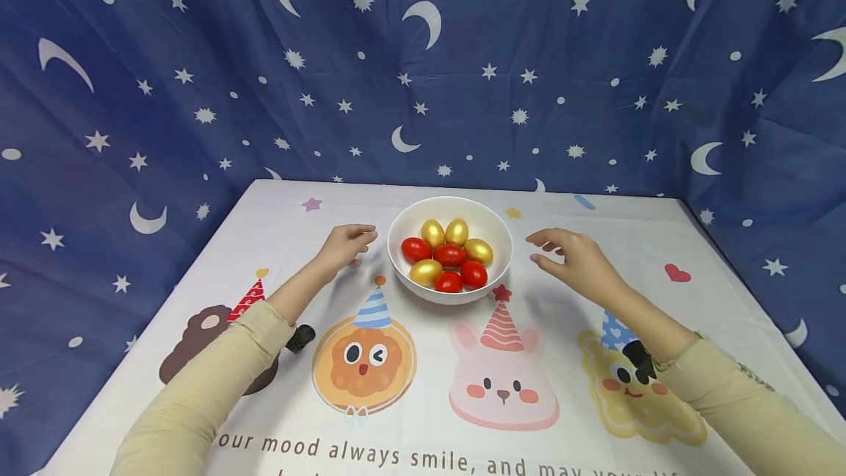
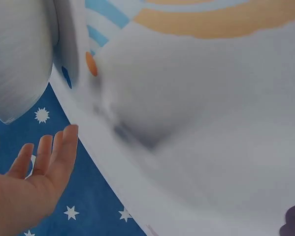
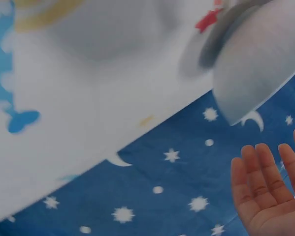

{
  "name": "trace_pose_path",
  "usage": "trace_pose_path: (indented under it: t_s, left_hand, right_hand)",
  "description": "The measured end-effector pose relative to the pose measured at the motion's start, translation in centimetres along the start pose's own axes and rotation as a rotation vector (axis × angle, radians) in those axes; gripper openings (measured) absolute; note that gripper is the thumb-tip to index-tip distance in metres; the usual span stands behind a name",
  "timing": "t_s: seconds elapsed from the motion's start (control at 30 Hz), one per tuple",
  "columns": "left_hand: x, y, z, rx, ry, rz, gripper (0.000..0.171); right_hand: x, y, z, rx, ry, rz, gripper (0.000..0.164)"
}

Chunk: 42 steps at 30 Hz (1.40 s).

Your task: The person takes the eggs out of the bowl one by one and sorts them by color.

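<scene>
A white bowl (image 1: 449,298) stands on the table, holding several shiny red eggs (image 1: 450,255) and several gold eggs (image 1: 426,272). To its left is my left hand (image 1: 346,242), a small gap from the rim, fingers loosely bent and holding nothing. My right hand (image 1: 573,258) hovers at the bowl's right, apart from it, with thumb and fingers spread and nothing between them. In the left wrist view the left hand (image 2: 39,182) shows its relaxed fingers near the bowl's side (image 2: 19,54). The right wrist view has the right hand (image 3: 270,191) below the bowl's wall (image 3: 255,64).
A white tablecloth (image 1: 284,241) printed with cartoon figures and lettering covers the table. Behind it hangs a dark blue curtain (image 1: 463,145) with moons and stars. Black straps or devices show at the left wrist (image 1: 301,338) and right wrist (image 1: 640,360).
</scene>
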<state>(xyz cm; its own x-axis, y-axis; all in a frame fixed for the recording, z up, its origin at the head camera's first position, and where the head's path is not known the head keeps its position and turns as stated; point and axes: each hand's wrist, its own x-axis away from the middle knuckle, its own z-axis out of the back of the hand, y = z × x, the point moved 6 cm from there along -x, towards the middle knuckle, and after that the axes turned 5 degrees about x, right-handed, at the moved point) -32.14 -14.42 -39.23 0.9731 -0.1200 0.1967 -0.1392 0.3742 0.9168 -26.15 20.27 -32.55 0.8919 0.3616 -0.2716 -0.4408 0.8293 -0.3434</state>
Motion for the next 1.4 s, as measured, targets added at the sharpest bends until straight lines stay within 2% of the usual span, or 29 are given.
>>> trace_pose_path:
  t_s: [0.07,0.27,0.53,0.73,1.03,1.23,1.4]
  left_hand:
    - [-0.2,0.0,-0.1,0.064,-0.007,0.073,0.048]
    - [-0.4,0.6,-0.6,0.238,-0.011,0.222,0.048]
    - [-1.1,1.2,-1.2,0.314,-0.059,0.338,0.052]
    - [-1.0,1.6,-1.6,0.385,-0.104,0.414,0.054]
    - [-1.1,1.7,-2.7,0.367,-0.14,0.441,0.055]
    - [-1.1,1.1,-2.8,0.365,-0.113,0.454,0.057]
    - [-1.0,0.7,-2.8,0.384,-0.093,0.424,0.058]
  right_hand:
    - [-0.6,-0.8,0.1,0.006,-0.026,0.019,0.027]
    - [-2.2,-3.0,0.2,0.033,-0.087,0.066,0.027]
    - [-4.2,-5.5,0.1,0.086,-0.102,0.142,0.025]
    - [-5.4,-7.5,-0.8,0.133,-0.159,0.219,0.024]
    - [-7.7,-9.5,-2.1,0.136,-0.237,0.21,0.027]
    - [-9.2,-10.2,-3.4,0.083,-0.31,0.163,0.027]
    - [-10.2,-10.5,-4.7,0.065,-0.37,0.158,0.027]
